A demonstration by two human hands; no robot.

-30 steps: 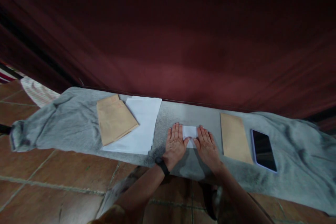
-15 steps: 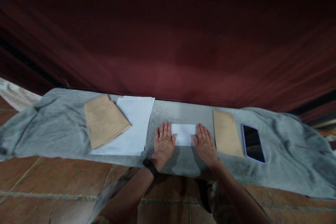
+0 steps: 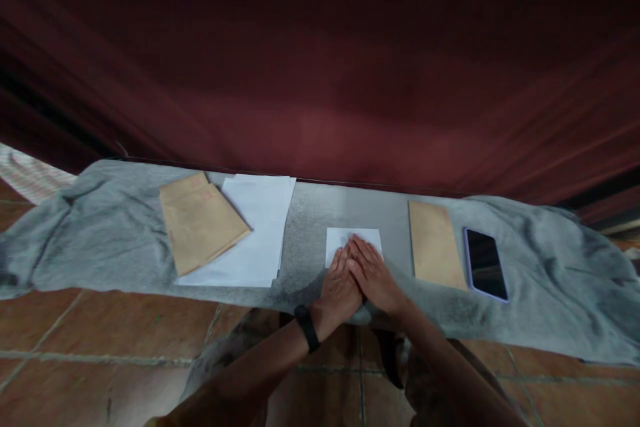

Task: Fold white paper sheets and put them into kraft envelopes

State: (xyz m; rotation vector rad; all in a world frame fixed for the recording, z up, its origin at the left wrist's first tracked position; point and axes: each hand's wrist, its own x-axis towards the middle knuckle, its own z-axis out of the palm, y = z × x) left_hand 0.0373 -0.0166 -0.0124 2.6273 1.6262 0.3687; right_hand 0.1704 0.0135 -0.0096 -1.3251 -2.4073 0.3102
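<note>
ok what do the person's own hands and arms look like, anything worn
The left hand and right hand are ungloved, forearms bare. A black band circles the left wrist; none shows on the right. A dim brownish sleeve shows far up the left arm.

Held left forearm and right forearm stretched forward, slanting inward towards each other. Rested left hand and right hand palm down, backs uppermost, close together ahead of the body. Lapped right thumb and right fingers partly over the left hand. Held both hands flat, with nearly straight fingers, angling the left ones forward and slightly rightward, the right ones forward and leftward.
</note>
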